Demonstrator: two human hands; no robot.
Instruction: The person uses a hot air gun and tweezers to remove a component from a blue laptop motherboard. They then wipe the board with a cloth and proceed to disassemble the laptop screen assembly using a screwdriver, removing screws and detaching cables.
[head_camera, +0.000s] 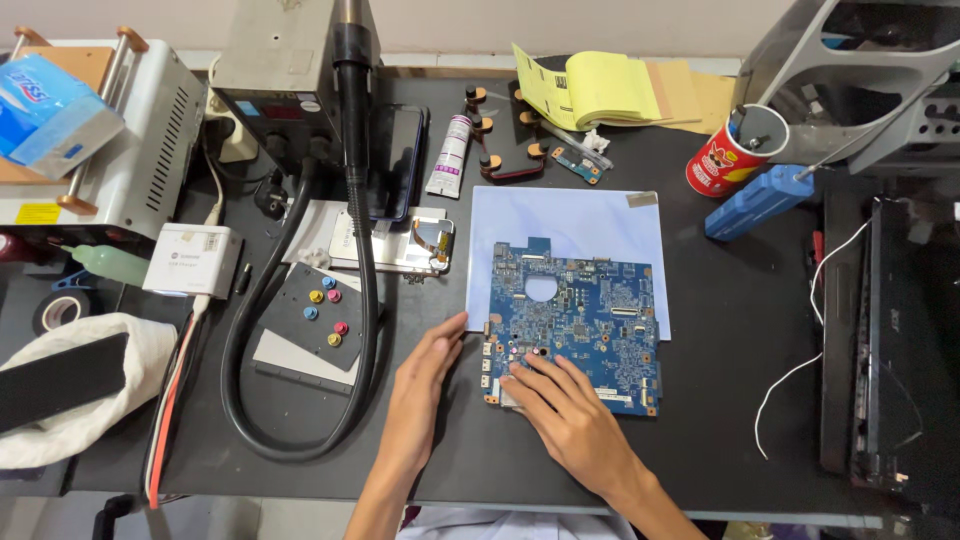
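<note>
Nearest the viewer, both bare hands lie on the black worktop (720, 320) with open, flat palms, grasping nothing. The left hand (418, 385) rests with its fingers stretched forward, its fingertips just at the left edge of the blue circuit board (575, 325). The right hand (560, 405) lies palm down on the near left corner of that board, fingers spread across its surface and pointing toward the left hand; the two hands are close together but not touching. The circuit board lies flat, its far part resting on a pale sheet of paper (570, 220) and its near part overhanging onto the dark worktop, so the board sits directly ahead of and under the hands. To the left of the left hand, a thick black hose (365, 290) loops across the table around a small dark plate with coloured dots (318, 315). Beyond that sits a metal phone frame (405, 245) and a white box (192, 260). Farther back stand a grey station unit (275, 60), a white tube (450, 155) and a yellow pad (590, 90). To the far right are a red can (730, 155) holding tools and a blue tool (760, 200) lying just beside it. A white wire (800, 370) trails down at the right.
</note>
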